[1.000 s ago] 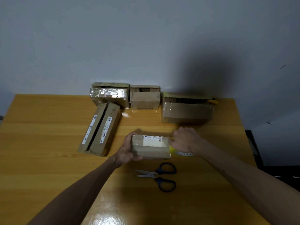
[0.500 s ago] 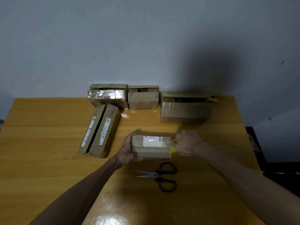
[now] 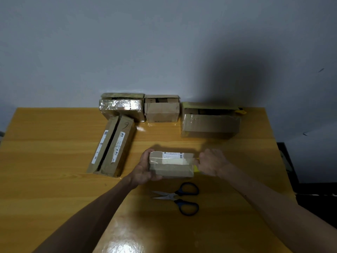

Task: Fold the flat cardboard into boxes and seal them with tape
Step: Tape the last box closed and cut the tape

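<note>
While the worktop is carrying everything, the biggest box is sitting at its far right against the wall, with its top flap standing ajar. Left of it, a foil-wrapped box and a plain brown box are standing side by side, and a pair of long cardboard packs is lying just in front of the foil-wrapped one. Nearer the person, the small box is being held between both hands; whether it is resting on the worktop or hanging just above it cannot be told. A glossy strip of tape is already running across its top and over the label. The scissors are lying unheld just in front of it, blades parted. The left hand is clamping its grip round the box's left end. The right hand is curling its grip on a tape roll, of which only a yellow edge is showing beside the box's right end. Over the last second this hand has been drifting slightly rightward and lower while the box has been staying put. Judging from that, tape is being drawn past the right end, so cutting is probably coming next.
</note>
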